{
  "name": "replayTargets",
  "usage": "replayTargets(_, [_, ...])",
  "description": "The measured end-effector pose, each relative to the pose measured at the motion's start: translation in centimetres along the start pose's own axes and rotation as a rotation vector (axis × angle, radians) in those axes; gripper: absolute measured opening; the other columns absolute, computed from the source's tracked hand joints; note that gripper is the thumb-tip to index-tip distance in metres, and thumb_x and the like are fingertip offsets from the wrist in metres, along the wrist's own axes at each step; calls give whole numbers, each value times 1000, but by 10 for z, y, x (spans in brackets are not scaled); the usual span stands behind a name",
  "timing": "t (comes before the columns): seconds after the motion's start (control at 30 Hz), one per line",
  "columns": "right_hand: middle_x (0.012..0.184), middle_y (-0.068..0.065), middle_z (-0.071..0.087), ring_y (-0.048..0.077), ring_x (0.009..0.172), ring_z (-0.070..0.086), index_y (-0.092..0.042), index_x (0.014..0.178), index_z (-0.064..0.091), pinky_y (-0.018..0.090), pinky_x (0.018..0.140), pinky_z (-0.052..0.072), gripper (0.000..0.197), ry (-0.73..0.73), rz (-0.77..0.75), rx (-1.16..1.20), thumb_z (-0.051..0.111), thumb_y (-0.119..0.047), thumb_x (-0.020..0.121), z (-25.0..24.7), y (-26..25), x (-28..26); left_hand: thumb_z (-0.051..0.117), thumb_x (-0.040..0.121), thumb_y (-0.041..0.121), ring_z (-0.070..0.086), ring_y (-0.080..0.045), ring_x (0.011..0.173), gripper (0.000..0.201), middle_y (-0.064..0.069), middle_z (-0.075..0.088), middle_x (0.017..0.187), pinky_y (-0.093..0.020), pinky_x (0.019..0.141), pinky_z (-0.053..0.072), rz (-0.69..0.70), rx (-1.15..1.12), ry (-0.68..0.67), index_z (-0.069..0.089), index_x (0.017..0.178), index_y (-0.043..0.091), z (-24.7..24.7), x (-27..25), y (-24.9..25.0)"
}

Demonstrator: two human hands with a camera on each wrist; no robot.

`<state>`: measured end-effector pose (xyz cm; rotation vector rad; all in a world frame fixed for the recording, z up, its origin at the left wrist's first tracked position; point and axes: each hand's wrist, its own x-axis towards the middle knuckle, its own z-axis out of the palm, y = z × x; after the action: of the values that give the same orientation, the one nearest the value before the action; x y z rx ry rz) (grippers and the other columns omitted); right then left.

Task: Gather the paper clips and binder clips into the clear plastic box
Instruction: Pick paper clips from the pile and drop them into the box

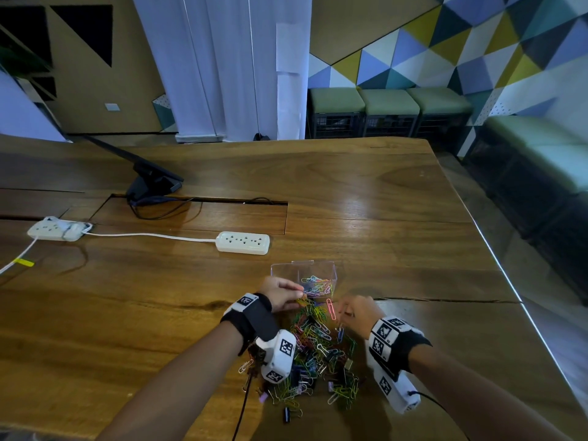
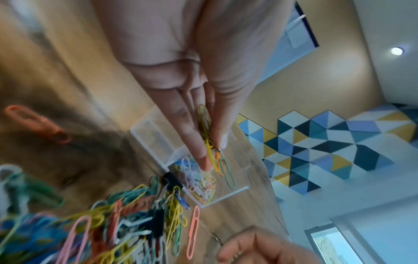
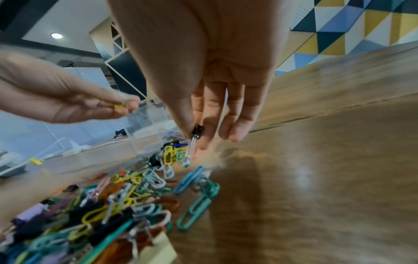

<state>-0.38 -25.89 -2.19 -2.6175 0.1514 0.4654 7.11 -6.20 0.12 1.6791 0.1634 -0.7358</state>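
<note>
A clear plastic box (image 1: 318, 269) stands on the wooden table with several coloured paper clips inside; it also shows as the box (image 2: 235, 189) and the box (image 3: 149, 117). A big pile of coloured paper clips and binder clips (image 1: 318, 351) lies just in front of it. My left hand (image 1: 283, 296) pinches a small bunch of paper clips (image 2: 210, 146) at the box's near rim. My right hand (image 1: 356, 313) is to the right of the pile's far end and pinches a small black binder clip (image 3: 197, 131) between thumb and forefinger, its wire handles hanging down.
Two white power strips (image 1: 243, 242) joined by a cable lie on the table (image 1: 397, 218) to the left and behind the box. A black monitor stand (image 1: 152, 183) sits further back. The table's right edge (image 1: 509, 281) runs close by.
</note>
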Motion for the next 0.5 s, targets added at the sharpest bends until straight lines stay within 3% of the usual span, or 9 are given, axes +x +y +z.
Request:
replayTargets(0.13, [101, -1, 66, 11, 93, 62, -18, 102, 61, 21, 83, 52, 14, -80, 57, -40, 52, -22, 92, -1, 13, -2, 61, 84, -7, 64, -14, 68, 11, -10, 67, 83, -14, 50, 54, 108, 111, 46, 66, 93, -5, 2, 13, 19])
replayTargets(0.23, [89, -8, 58, 8, 87, 56, -19, 101, 60, 15, 78, 45, 12, -95, 82, -88, 52, -21, 92, -2, 17, -2, 60, 85, -6, 65, -18, 73, 11, -15, 67, 93, -15, 53, 54, 172, 156, 111, 67, 93, -5, 6, 23, 29])
replayTargets(0.3, [95, -4, 63, 10, 89, 57, -20, 100, 61, 17, 78, 44, 12, -110, 79, -126, 52, -22, 92, -3, 20, -1, 59, 87, -3, 65, -21, 79, 10, -15, 68, 97, -19, 59, 55, 191, 179, 166, 68, 89, 0, 9, 30, 34])
replayTargets(0.43, [113, 3, 62, 14, 103, 56, -20, 101, 65, 26, 93, 46, 18, -109, 57, -158, 53, -26, 89, -4, 24, -1, 53, 91, -3, 63, -17, 77, 18, -15, 69, 102, -15, 57, 51, 216, 283, 159, 67, 101, -4, 16, 45, 35])
replayTargets(0.5, [118, 3, 60, 17, 115, 51, -18, 105, 65, 32, 106, 37, 21, -84, -21, -211, 52, -25, 89, -7, 22, -4, 50, 92, -2, 60, -12, 67, 20, -19, 70, 104, -15, 56, 49, 211, 327, 126, 68, 101, -3, 20, 50, 32])
